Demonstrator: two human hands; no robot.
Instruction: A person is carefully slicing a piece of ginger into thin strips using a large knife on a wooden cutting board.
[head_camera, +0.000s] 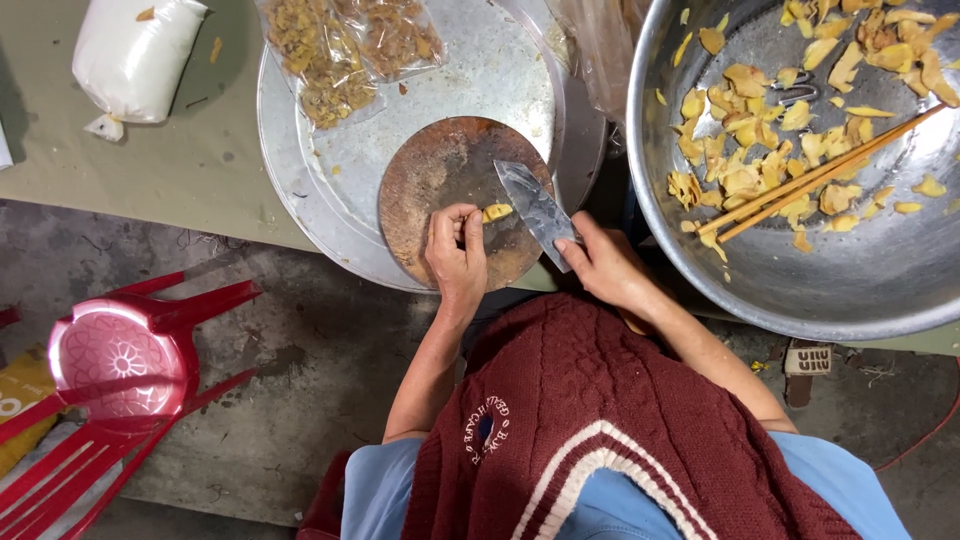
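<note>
On round board, left hand pins yellow piece, right hand w/ knife.

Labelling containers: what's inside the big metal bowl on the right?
The metal bowl holds thin yellow slices, spread across its upper half, with a pair of chopsticks lying among them. The top edge of the frame cuts off the bowl's far side.

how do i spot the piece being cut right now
Find the round brown cutting board on the big metal tray. At its near edge, the yellow slice lies between the left hand and cleaver, the only yellow piece on the board.
</note>
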